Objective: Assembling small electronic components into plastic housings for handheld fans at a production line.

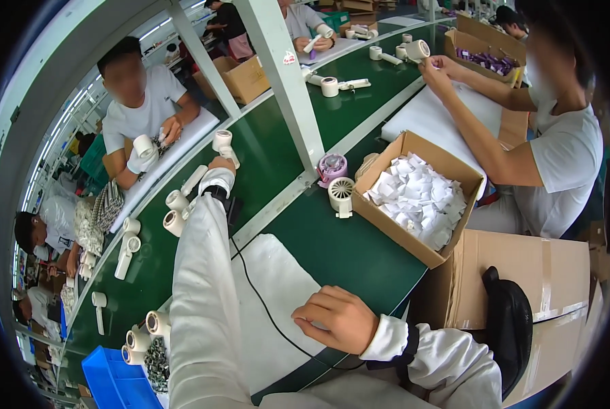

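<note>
our left hand (221, 165) reaches far across the green conveyor belt (346, 249) and closes on a cream handheld fan (223, 143), among other fans lying on the belt. our right hand (337, 317) rests loosely curled on the white foam pad (274, 286) in front of us, holding nothing we can see, near 1 thin black cable (257, 293); a cardboard box of white packets (417, 194) sits to the right
</note>
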Motion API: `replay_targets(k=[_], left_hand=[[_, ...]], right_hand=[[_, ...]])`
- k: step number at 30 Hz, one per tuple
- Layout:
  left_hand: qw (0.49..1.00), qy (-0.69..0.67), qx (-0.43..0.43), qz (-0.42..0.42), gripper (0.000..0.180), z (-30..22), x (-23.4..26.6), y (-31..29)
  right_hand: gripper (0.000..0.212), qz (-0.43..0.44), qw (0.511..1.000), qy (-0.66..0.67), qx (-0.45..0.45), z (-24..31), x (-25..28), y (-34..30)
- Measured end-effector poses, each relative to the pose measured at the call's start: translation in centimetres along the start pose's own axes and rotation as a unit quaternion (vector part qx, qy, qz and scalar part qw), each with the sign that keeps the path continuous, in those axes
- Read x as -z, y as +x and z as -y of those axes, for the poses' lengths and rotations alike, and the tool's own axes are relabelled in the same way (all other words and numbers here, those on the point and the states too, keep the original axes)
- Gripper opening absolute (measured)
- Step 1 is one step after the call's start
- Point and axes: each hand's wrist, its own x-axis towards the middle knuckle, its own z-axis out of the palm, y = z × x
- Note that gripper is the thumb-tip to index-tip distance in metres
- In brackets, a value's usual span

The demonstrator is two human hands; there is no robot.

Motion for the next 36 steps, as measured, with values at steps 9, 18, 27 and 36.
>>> replay_targets(k=[9, 18, 27, 36], left_hand=[[0.842, -0.415, 0.048, 0.341, 0.025, -0.2, 14.6, -16.3], [0.757, -0.507, 0.058, 0.408, 0.022, 5.3, 20.7, -39.7], [0.898, -0.207, -0.271, 0.277, 0.028, 5.5, 21.3, -46.3], [0.929, 0.049, -0.360, 0.067, 0.021, 4.3, 18.4, -45.7]], right_hand=[[0.012, -0.009, 0.999, 0.027, -0.015, 0.4, 0.2, -0.4], [0.035, -0.006, 0.989, 0.094, -0.112, 3.0, 0.1, -0.9], [0.038, 0.082, 0.995, 0.039, -0.050, 1.9, -1.5, -1.0], [0.029, 0.101, 0.994, -0.020, -0.017, 3.1, -3.3, -0.2]])
